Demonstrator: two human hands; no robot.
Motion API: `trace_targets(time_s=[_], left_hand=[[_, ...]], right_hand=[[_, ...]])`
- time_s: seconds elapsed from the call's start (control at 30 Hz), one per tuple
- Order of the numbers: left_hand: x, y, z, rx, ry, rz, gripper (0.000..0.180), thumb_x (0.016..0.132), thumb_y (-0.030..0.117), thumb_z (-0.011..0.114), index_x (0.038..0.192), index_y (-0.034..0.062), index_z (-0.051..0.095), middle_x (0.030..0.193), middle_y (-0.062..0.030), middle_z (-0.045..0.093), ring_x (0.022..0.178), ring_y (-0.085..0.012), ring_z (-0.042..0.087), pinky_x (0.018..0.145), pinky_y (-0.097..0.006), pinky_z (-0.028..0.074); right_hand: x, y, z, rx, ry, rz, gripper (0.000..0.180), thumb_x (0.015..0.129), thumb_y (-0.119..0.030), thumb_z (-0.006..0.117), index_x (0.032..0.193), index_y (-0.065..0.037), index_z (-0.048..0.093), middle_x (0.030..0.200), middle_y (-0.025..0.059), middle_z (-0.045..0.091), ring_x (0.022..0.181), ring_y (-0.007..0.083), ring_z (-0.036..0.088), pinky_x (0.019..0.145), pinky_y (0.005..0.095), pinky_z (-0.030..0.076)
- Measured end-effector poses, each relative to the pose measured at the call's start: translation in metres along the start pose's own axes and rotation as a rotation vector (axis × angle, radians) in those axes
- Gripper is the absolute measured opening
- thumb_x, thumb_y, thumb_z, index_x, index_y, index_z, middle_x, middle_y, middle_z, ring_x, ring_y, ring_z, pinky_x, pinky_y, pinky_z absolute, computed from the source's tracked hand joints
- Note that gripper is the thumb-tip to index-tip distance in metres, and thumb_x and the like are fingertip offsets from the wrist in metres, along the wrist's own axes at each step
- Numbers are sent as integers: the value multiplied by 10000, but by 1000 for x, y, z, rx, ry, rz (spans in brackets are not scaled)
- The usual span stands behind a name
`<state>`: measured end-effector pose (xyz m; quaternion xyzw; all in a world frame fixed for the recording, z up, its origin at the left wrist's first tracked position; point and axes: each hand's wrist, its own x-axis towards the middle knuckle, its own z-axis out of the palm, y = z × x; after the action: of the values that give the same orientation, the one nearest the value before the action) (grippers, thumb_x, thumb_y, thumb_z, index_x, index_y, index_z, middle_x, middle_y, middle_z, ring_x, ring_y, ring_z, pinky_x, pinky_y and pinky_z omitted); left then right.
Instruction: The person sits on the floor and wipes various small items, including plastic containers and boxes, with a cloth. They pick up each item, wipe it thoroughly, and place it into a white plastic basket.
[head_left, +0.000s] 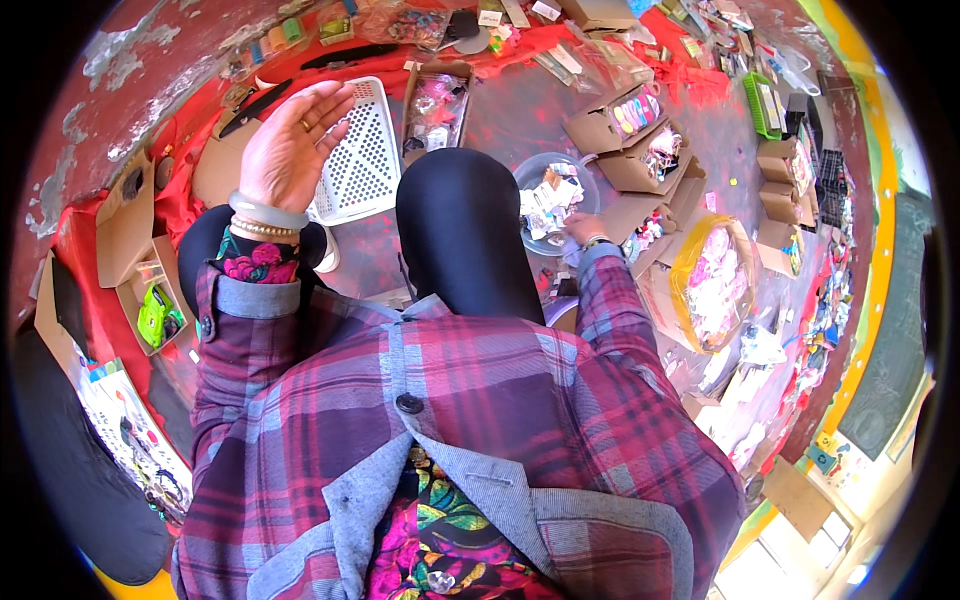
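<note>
At the grey basin (588,183) with the right hand (582,229), too blurred to tell pinching from spread! Inside, just ahead-left of that hand, jumbled white packets (553,200), no 1 long axis. Farther off, holding up the left hand (293,148), loosely spread.

Plaid jkt (500,370) has grey cuffs (258,299) — leggings (460,230) are blk.

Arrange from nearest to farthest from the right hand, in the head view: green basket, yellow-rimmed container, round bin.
1. Round bin, just left of the right hand.
2. Yellow-rimmed container, to the hand's right.
3. Green basket, farther off, toward upper right.
</note>
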<state>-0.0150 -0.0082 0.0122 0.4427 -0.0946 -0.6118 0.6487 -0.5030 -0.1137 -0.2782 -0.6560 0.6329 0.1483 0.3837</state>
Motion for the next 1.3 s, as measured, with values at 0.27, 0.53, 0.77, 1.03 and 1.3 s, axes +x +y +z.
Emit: trace_targets(time_s=[0.27,0.53,0.77,1.03,1.3], left_hand=[[16,-16,3,85,-8,-107,332,916,211,385,1145,-14,469,1206,-145,499,1134,-221,463,927,-311,365],[19,-18,8,89,-20,-112,332,916,218,388,1133,-16,478,1179,-150,516,1114,-224,479,926,-312,369],[16,-21,15,106,-102,-89,338,910,232,399,1113,-22,489,1150,-161,534,1091,-228,497,915,-315,378],[1,-27,32,119,-288,78,393,904,292,451,1172,5,471,1192,-127,511,1119,-215,476,930,-327,366],[-3,-18,36,-253,-349,179,352,929,221,415,1200,-3,433,1109,-100,544,1017,-193,537,901,-336,422]], right_hand=[[17,-22,57,-88,-43,222,529,622,-262,663,1092,-40,565,1124,145,565,1053,288,534,893,351,416],[38,-24,48,-413,42,334,311,799,-220,444,963,-46,643,1040,150,604,990,279,577,820,346,470],[20,-20,-26,831,189,52,166,812,-160,542,863,-13,599,751,93,610,664,189,584,586,287,458],[-144,-282,-161,1174,-153,-511,97,818,-97,590,848,-6,574,639,22,569,545,81,539,506,194,432],[-183,-399,-133,873,-303,-732,118,830,-121,571,852,-7,591,666,25,590,561,78,534,526,200,425]])
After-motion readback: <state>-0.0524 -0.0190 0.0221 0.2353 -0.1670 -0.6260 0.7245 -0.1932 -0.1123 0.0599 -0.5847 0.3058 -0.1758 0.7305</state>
